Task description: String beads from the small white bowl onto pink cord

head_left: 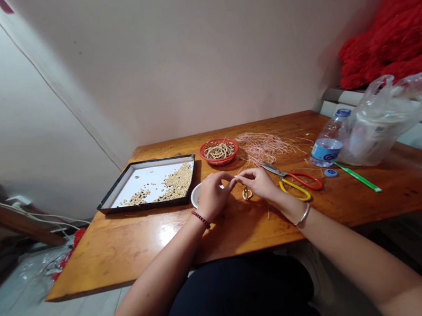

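Observation:
My left hand (213, 192) and my right hand (257, 182) meet over the table with thumbs and fingertips pinched together. A thin cord seems to run between the fingertips, too fine to follow fully. Below them, between the hands, a small loop of cream beads (247, 193) shows. Partly hidden behind my left hand is a small white bowl (195, 198). Scissors (290, 180) with one red and one yellow handle lie just right of my right hand. Behind the hands is a loose heap of pink cord (261, 146).
A shallow black-rimmed tray (129, 184) holds loose beads at the left. A red basket (220, 162) of strung beads sits at the back. On the right are a water bottle (327, 145), its blue cap (331, 173), a green strip (358, 177) and a plastic bag (385, 122).

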`<action>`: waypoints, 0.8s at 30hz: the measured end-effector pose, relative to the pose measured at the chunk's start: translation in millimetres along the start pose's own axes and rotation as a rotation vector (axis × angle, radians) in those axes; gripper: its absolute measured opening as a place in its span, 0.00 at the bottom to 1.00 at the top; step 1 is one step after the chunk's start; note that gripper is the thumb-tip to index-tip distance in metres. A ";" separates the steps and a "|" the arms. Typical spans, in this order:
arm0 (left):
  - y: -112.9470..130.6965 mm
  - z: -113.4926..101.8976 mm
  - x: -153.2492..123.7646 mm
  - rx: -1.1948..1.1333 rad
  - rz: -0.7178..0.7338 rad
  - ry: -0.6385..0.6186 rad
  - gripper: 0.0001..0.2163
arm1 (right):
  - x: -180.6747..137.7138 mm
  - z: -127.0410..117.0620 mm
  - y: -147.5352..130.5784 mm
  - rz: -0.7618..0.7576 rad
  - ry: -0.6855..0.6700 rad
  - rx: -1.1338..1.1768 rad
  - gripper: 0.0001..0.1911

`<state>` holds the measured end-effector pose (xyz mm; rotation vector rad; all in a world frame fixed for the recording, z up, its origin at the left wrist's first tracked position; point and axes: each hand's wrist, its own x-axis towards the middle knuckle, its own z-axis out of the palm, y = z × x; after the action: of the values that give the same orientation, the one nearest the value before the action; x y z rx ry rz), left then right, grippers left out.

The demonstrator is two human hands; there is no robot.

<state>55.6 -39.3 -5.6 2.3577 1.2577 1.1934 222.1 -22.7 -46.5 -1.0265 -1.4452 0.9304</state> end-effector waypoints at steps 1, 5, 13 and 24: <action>0.9 -0.4 -0.2 0.003 0.006 -0.005 0.12 | 0.2 0.0 0.5 0.001 -0.001 0.003 0.14; 4.6 -1.9 0.1 -0.078 -0.042 -0.057 0.14 | 1.1 0.1 -1.2 0.022 0.017 0.025 0.16; 1.7 -3.8 5.4 -0.172 -0.130 -0.037 0.16 | 1.2 -2.1 -6.2 0.072 0.019 0.053 0.17; -3.1 -0.7 2.4 -0.062 -0.148 -0.083 0.16 | -0.9 -1.3 -9.6 0.051 0.020 0.016 0.17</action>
<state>54.0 -35.6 -5.4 2.2036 1.3226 1.0623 222.5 -26.7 -37.5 -1.0624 -1.3985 0.9641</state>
